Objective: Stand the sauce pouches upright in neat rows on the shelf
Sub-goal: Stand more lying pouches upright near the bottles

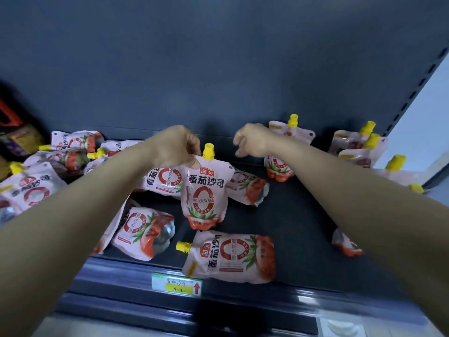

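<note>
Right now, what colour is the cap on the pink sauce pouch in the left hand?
The spout cap is yellow, seen in head view.

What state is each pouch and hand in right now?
Centre pink plastic sauce pouch with yellow cap: upright, pinched at its top.
Left hand: pinching that pouch's top.
Right hand: loosely curled, holding nothing.
Front pink pouch: lying flat, cap leftward.
Back pink pouch: standing upright.
Left pink pouches: lying flat, jumbled.
Right-end pouches: upright, clustered.
</note>
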### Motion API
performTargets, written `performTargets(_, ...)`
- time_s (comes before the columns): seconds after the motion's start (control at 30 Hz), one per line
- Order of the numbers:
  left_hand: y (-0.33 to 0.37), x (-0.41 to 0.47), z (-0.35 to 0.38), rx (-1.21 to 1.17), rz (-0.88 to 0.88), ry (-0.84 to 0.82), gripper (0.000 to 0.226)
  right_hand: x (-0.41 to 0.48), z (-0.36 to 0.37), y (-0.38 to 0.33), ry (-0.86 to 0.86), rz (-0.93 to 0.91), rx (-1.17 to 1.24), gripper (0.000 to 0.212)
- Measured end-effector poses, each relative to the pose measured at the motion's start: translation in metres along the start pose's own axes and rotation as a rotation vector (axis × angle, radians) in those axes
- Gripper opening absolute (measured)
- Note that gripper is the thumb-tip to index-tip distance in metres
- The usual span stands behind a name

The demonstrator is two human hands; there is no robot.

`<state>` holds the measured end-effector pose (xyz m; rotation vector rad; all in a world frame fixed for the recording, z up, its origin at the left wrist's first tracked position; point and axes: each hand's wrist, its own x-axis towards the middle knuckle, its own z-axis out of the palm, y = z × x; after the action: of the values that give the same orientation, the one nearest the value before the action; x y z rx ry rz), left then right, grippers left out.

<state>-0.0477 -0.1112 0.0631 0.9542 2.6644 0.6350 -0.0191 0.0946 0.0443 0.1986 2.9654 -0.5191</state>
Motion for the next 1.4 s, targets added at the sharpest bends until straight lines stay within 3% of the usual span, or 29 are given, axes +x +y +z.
performTargets(0.1,-0.007,-0.015,-0.001,-0.028,-0.046,0.015,0.03,0.015,0.024,-0.001,-0.144,-0.009,-0.118,0.04)
performTargets(0.2,-0.011,-0.026,0.001,-0.031,-0.077,0.02,0.01,0.025,0.041,-0.002,-0.246,0.001,-0.158,0.048)
performTargets(0.3,-0.011,-0.034,0.003,-0.024,-0.106,0.054,0.021,0.033,0.054,-0.005,-0.275,0.018,-0.17,0.057)
performTargets(0.43,-0.009,-0.041,0.005,-0.004,-0.12,0.082,0.02,0.037,0.068,-0.01,-0.286,0.058,-0.112,0.072)
performTargets(0.5,-0.009,-0.042,0.006,-0.006,-0.123,0.095,0.018,0.038,0.069,-0.013,-0.259,0.066,-0.089,0.07)
performTargets(0.63,-0.008,-0.041,0.01,-0.025,-0.121,0.101,0.019,0.039,0.068,-0.017,-0.171,0.122,-0.071,0.045)
performTargets(0.73,-0.006,-0.04,0.011,-0.028,-0.104,0.088,0.003,0.035,0.057,-0.019,-0.091,0.115,-0.109,0.025)
performTargets(0.87,-0.003,-0.029,0.015,-0.068,-0.063,0.128,0.009,0.022,0.027,-0.006,-0.005,0.102,-0.084,0.04)
performTargets(1.0,0.003,-0.01,0.024,-0.065,-0.053,0.195,0.01,-0.002,-0.009,0.01,0.162,0.146,-0.066,0.013)
performTargets(1.2,0.027,0.013,0.037,-0.134,0.005,0.139,0.028,-0.033,-0.03,0.041,0.286,0.255,-0.113,0.023)
performTargets(1.4,0.048,0.031,0.054,-0.196,0.061,0.137,0.02,-0.047,-0.033,0.064,0.313,0.298,-0.168,0.022)
